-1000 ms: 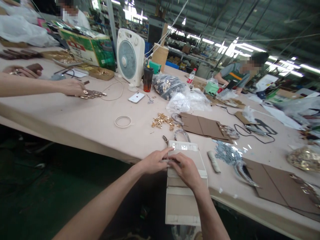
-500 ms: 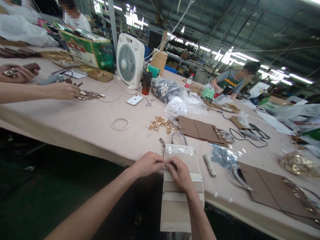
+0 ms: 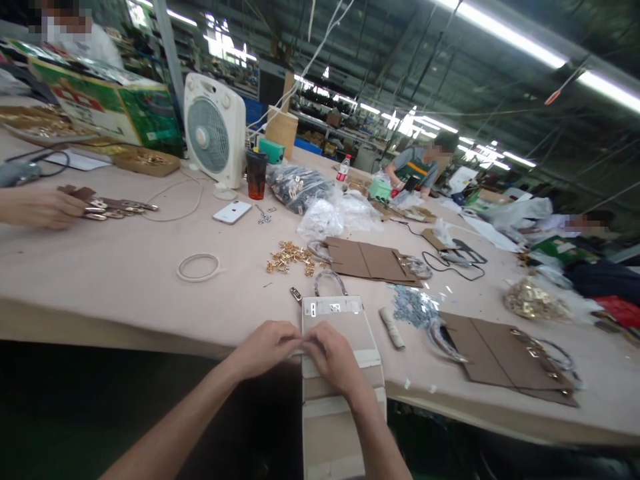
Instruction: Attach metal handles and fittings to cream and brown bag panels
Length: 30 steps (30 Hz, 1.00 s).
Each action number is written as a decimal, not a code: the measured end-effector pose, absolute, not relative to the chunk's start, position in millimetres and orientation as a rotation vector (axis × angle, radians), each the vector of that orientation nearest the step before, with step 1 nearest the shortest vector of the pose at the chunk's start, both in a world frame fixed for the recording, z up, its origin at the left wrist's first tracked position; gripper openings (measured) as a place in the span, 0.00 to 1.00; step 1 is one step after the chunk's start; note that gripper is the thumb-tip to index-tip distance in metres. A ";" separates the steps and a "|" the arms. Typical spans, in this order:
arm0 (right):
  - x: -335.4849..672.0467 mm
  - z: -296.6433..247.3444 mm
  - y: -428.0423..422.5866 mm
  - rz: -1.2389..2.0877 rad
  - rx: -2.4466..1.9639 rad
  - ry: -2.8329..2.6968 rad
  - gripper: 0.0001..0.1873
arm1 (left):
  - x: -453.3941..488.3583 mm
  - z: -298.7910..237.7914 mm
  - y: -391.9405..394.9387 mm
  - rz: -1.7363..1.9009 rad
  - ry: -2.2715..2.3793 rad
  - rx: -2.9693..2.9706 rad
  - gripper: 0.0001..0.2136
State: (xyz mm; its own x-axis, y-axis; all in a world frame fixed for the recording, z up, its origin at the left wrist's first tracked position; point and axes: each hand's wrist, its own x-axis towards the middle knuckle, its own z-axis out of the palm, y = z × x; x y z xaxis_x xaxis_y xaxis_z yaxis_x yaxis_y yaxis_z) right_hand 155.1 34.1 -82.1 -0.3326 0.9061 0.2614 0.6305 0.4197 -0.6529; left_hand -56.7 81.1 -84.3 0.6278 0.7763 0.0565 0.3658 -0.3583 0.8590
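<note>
A stack of beige leather panels (image 3: pixel 345 333) lies at the near table edge and hangs over it. My left hand (image 3: pixel 264 347) and my right hand (image 3: pixel 333 357) meet at the panel's left edge, fingertips pinched together on something I cannot make out. A metal plate (image 3: pixel 331 307) sits at the panel's far end, with a clear loop handle (image 3: pixel 330 280) behind it. A small metal clasp (image 3: pixel 297 295) lies just left of the panel.
Gold hardware pieces (image 3: pixel 290 257), a white ring (image 3: pixel 199 267), a phone (image 3: pixel 232 211), a fan (image 3: pixel 214 130) and brown panels (image 3: pixel 367 260) lie farther out. Another brown panel (image 3: pixel 505 357) and silver parts (image 3: pixel 413 307) are at right. A co-worker's hand (image 3: pixel 40 208) holds straps at left.
The view has swung right and the panel stack now sits lower and more central. My hands stay pinched together at the panel's left edge, shifted slightly toward me.
</note>
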 end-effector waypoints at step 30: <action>227.0 -57.5 82.4 0.656 -1.383 -1.731 0.13 | -72.4 -87.8 87.4 0.733 0.736 1.599 0.16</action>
